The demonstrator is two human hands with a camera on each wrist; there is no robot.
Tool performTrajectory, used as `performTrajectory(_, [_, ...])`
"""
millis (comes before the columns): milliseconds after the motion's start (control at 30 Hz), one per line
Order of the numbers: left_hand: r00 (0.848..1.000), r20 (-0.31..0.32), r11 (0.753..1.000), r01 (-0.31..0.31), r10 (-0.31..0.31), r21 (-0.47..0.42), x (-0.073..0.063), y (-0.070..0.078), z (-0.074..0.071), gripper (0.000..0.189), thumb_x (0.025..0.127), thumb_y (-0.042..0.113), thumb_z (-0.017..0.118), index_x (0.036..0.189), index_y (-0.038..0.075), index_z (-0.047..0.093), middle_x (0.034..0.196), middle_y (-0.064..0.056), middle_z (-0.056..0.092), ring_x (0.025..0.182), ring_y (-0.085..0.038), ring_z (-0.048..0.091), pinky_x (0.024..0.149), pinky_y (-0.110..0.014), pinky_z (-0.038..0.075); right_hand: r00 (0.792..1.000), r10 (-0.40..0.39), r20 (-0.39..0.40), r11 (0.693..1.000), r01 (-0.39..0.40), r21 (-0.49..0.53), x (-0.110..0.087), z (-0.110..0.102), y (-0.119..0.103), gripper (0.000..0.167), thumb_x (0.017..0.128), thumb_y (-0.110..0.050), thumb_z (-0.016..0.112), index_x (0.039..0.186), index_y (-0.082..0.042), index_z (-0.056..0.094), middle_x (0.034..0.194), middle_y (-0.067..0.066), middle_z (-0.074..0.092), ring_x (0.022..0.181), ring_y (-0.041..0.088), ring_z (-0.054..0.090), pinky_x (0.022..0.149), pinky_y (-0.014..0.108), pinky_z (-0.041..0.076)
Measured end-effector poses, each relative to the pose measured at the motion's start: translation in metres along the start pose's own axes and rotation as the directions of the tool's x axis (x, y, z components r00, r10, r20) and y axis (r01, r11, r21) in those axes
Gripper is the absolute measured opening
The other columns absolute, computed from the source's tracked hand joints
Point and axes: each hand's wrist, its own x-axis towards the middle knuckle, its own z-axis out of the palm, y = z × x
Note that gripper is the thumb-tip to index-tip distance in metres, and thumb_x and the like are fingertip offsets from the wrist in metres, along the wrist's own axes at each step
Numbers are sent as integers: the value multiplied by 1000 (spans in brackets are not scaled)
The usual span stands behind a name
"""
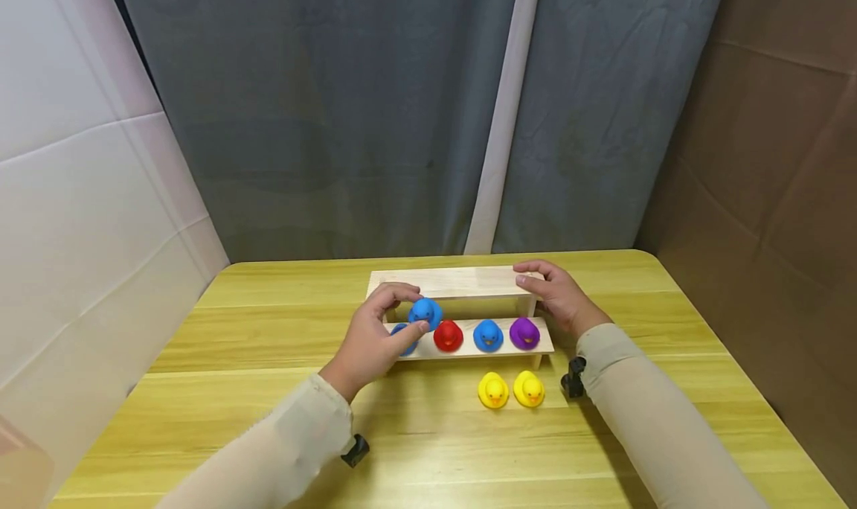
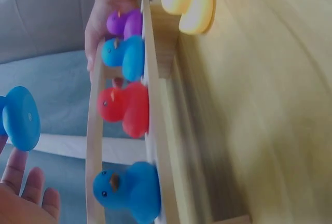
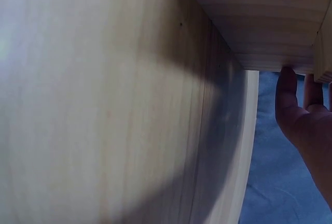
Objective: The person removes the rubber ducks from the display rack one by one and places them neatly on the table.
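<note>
Blue duck (image 1: 425, 312) pinched in left grip (image 1: 375, 338); right grip (image 1: 561, 295) (thumb atop) holds shelf (image 1: 458, 280).

L hand (image 1: 376, 336): pinches raised blue duck (image 1: 425, 312), lower tier's L end.
R hand (image 1: 561, 295): on upper tier (image 1: 448, 280), R end.
Lower tier (image 1: 545, 339), L-R: end blue duck (image 1: 404, 343) (part hidden), red duck (image 1: 448, 336), mid blue duck (image 1: 488, 336), purple duck (image 1: 524, 334).
Table (image 1: 221, 360): 2 yellow ducks (image 1: 493, 391), side by side, nr R end.
Bkgd: grey curtain (image 1: 335, 107) w/ pale strip (image 1: 502, 114).
</note>
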Motion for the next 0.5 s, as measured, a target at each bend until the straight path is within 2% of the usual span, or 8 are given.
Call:
performTrajectory(167, [1000,24,1000,-11,11,4,-8,0,6,28,90,9,82,115,8,70,136,-16,62,129,-30,57,112,-63,44,1000,4,-1,1000,-4,-4,0,0,1,41,107,-25,63,142,-6,56,165,16,35,145,45,44,123,66,28])
performTrajectory(300, [998,59,999,-1,3,-38,-15,0,12,28,90,8,81,116,8,70,137,-18,61,128,-31,58,112,-63,44,1000,2,3,1000,-2,-7,-1,0,1,42,107,-26,63,142,-6,55,166,16,34,146,45,43,123,66,27])
performTrajectory(500, [996,92,997,18,-12,-72,-26,0,21,27,90,8,82,113,9,69,137,-12,61,129,-31,57,113,-63,44,1000,-6,0,1000,6,0,-1,0,-1,39,107,-25,63,140,-7,57,165,16,35,145,46,44,123,66,28])
